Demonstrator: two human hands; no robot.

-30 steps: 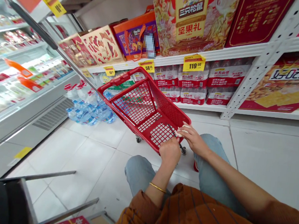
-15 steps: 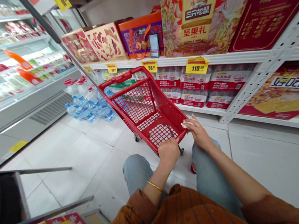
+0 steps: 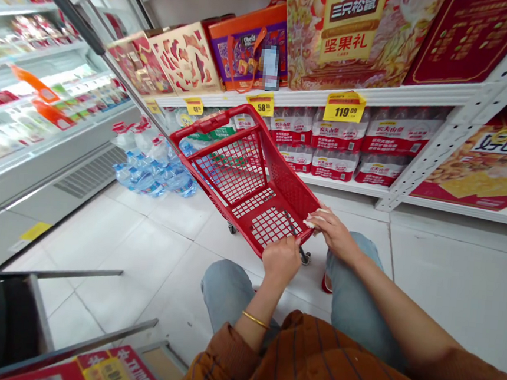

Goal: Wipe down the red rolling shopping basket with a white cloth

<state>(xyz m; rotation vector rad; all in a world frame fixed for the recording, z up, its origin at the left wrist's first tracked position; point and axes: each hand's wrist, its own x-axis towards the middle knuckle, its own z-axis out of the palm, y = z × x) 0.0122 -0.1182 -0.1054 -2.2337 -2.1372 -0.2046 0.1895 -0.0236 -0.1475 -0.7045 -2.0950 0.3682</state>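
The left hand [image 3: 280,258] grip is clenched on the red basket [image 3: 237,177] near rim; right hand [image 3: 332,231] grip spread, fingertips touching it

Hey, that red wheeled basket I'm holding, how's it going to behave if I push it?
The red basket probably rolls easily: small wheels show under it on the smooth tile floor. It looks empty and is mesh plastic, so likely light. It sits tilted under the left hand and right hand, so it might tip.
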